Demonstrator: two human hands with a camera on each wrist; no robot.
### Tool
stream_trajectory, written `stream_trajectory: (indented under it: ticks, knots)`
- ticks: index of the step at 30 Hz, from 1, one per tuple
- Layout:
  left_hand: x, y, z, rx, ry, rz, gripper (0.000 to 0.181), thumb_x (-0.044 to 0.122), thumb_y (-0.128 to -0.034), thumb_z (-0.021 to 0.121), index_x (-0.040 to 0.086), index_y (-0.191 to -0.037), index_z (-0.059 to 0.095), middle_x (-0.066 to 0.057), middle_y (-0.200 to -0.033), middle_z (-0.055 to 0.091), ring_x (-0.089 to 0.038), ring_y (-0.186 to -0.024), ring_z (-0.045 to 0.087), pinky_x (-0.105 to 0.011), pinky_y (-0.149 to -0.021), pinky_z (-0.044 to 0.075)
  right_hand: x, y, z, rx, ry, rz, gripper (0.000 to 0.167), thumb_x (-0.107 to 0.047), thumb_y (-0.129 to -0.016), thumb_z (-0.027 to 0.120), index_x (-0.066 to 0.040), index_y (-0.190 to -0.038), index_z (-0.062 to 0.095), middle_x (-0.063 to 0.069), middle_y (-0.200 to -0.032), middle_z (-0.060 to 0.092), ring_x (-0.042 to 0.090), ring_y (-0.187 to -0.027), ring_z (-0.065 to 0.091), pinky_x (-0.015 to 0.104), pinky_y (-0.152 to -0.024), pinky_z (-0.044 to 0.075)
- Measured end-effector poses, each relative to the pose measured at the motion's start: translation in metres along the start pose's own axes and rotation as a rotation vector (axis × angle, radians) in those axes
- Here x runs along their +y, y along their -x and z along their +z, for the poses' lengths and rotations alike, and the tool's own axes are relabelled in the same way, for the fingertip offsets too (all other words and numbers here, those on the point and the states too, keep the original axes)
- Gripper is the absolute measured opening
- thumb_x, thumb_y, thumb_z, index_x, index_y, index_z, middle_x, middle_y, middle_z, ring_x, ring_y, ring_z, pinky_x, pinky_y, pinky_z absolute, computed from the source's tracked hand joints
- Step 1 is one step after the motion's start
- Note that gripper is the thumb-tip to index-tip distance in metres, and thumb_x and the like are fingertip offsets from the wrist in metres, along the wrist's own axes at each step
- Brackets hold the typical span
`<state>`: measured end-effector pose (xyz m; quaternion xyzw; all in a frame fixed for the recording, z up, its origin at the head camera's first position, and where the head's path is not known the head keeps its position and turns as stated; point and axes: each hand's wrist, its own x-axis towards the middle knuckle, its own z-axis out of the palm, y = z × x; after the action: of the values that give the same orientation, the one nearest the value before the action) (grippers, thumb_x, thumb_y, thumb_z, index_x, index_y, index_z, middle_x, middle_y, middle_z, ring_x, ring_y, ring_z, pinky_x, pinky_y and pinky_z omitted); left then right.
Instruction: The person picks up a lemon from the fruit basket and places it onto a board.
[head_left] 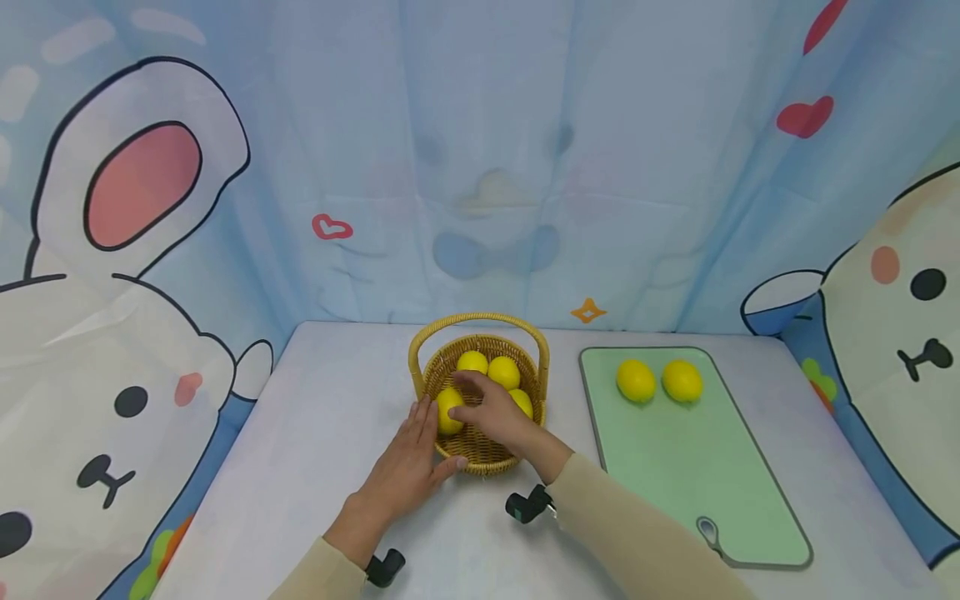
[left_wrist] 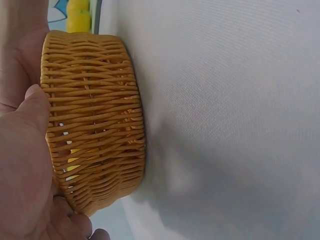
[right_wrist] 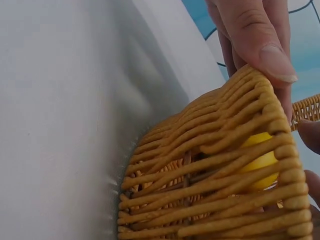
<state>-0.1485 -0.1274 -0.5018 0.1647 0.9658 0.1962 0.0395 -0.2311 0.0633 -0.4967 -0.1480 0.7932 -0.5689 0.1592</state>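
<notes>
A wicker basket with an arched handle stands on the white table, several lemons inside it. My left hand grips the basket by its left side, fingers along the outside and thumb at the front rim. In the left wrist view that thumb lies at the rim of the woven wall. Over the basket's opening is my right hand, thumb and fingers spread apart around the lemon at the left wall. The thumb overlaps this lemon; whether it touches cannot be told.
To the right lies a pale green cutting board with two lemons near its far end. A grey spoon-shaped detail shows near its front edge, partly behind the right sleeve. A blue cartoon curtain hangs behind the table.
</notes>
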Motion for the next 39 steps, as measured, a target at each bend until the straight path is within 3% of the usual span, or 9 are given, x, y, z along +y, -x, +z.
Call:
stream_trajectory:
  ticks: [8,21,27,31,39]
  knots:
    - [-0.0015,-0.0013,0.0019,-0.006,0.013,0.003,0.100,0.066,-0.1038,0.050,-0.002,-0.168,0.012,-0.021,-0.177,0.007,-0.036,-0.164,0.010,-0.050,-0.132,0.021,0.0032,-0.0005,0.0009,-0.093,0.000,0.019,0.072,-0.003,-0.094,0.076,-0.006,-0.159,0.045,0.016,-0.162,0.048,0.039,-0.145,0.050,0.057,-0.121,0.041]
    - [-0.0007,0.0005,-0.0005,-0.004,0.015,0.001,0.100,0.063,-0.1039,0.052,-0.002,-0.168,0.012,-0.022,-0.176,0.008,-0.036,-0.164,0.011,-0.049,-0.131,0.022,0.0026,-0.0013,0.0044,-0.148,0.104,0.072,0.081,-0.012,-0.087,0.087,-0.004,-0.158,0.046,0.016,-0.161,0.048,0.038,-0.149,0.045,0.057,-0.124,0.036]
    - [-0.0011,0.0007,-0.0007,-0.005,0.028,0.007,0.100,0.063,-0.1036,0.052,-0.003,-0.167,0.013,-0.023,-0.176,0.009,-0.037,-0.163,0.013,-0.050,-0.131,0.023,0.0030,-0.0017,0.0043,-0.174,0.084,0.082,0.079,-0.014,-0.088,0.086,-0.008,-0.157,0.048,0.017,-0.158,0.051,0.036,-0.143,0.051,0.058,-0.120,0.041]
    - [-0.0017,0.0001,-0.0002,-0.007,0.027,0.003,0.101,0.064,-0.1037,0.051,-0.003,-0.168,0.011,-0.022,-0.176,0.008,-0.036,-0.164,0.011,-0.050,-0.131,0.022,0.0051,-0.0035,0.0042,-0.182,0.089,0.045,0.074,-0.018,-0.089,0.084,-0.011,-0.156,0.051,0.016,-0.154,0.055,0.033,-0.138,0.054,0.056,-0.118,0.043]
    - [-0.0032,-0.0011,0.0010,0.001,0.019,0.013,0.100,0.063,-0.1038,0.052,-0.003,-0.168,0.011,-0.022,-0.176,0.008,-0.037,-0.164,0.011,-0.050,-0.131,0.023,0.0017,-0.0008,0.0036,-0.140,0.280,-0.043,0.071,-0.020,-0.089,0.078,-0.017,-0.155,0.052,0.010,-0.149,0.060,0.024,-0.118,0.061,0.049,-0.107,0.052]
